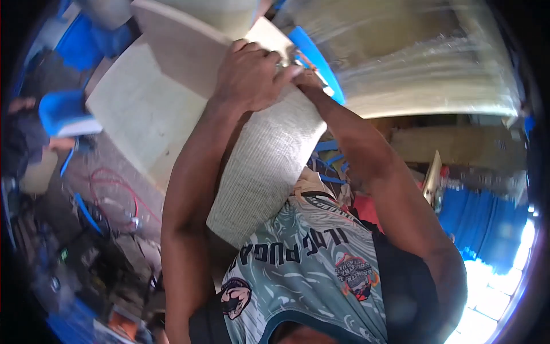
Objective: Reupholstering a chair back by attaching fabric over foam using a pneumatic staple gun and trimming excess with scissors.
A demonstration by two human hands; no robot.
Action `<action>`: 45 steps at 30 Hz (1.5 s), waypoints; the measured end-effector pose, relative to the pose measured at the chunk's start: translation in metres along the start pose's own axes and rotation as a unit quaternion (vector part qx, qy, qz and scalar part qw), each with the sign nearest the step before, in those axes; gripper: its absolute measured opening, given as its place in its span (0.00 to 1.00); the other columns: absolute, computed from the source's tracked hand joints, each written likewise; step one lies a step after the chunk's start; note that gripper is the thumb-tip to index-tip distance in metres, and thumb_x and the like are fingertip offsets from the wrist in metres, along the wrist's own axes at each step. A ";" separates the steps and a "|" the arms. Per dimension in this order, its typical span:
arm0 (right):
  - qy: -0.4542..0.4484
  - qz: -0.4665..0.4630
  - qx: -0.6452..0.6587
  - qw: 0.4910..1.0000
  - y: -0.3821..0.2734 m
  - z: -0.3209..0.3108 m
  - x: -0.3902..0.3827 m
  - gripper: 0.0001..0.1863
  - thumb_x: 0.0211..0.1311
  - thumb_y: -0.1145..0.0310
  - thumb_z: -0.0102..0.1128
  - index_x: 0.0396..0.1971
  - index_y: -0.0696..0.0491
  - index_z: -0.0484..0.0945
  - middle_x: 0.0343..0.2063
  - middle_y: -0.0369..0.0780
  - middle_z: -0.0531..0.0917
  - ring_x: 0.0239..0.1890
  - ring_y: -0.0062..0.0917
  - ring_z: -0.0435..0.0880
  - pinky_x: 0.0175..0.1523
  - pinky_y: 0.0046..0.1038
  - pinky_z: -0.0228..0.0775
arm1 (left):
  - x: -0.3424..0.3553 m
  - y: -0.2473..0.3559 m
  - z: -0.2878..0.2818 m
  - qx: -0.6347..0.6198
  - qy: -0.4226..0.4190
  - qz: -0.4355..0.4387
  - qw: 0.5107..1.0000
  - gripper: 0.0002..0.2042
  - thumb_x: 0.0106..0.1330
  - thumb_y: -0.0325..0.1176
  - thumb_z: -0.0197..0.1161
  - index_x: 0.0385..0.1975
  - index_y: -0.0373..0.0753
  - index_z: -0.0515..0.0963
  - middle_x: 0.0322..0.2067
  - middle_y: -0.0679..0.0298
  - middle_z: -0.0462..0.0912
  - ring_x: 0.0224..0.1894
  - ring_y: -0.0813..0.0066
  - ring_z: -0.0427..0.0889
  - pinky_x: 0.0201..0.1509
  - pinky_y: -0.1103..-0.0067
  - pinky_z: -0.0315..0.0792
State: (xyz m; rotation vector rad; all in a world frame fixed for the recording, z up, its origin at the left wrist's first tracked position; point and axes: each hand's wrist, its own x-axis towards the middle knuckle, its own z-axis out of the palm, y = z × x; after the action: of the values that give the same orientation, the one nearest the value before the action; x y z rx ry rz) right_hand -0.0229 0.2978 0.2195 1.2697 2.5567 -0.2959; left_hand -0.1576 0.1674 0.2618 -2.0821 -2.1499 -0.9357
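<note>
A long pale beige piece with a ribbed, woven-looking surface (269,160) slants from my chest up to my hands. My left hand (249,74) is closed over its far end, fingers curled at the edge and thumb pointing right. Just right of it, my right hand (308,79) is bent inward, partly hidden behind the left; its fingers look closed around something small that I cannot make out. Beside the right hand stands a blue strip-like thing (318,63). Left of my forearm, a large pale panel structure (146,94) with upright sides touches or nearly touches the ribbed piece.
A large plastic-wrapped pale block (424,63) fills the upper right. Blue cloth (481,221) hangs at right. At far left another person's hand (62,143) is near a blue-and-white object (66,114). A red hose (117,180) and clutter lie on the floor.
</note>
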 end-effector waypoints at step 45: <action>-0.060 -0.231 0.183 0.954 0.006 0.035 -0.006 0.24 0.68 0.49 0.45 0.42 0.53 0.83 0.39 0.48 0.84 0.44 0.41 0.83 0.49 0.36 0.72 | -0.403 0.198 -0.122 -0.245 0.178 -0.657 0.690 0.31 0.65 0.47 0.62 0.60 0.29 0.70 0.57 0.49 0.75 0.63 0.60 0.71 0.69 0.68 0.59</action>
State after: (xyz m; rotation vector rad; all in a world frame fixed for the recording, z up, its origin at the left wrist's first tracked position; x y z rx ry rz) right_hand -0.0100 0.2866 0.1885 0.6963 2.7428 -0.9467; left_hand 0.0229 -0.2610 0.2813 0.1671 -3.1095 -1.8359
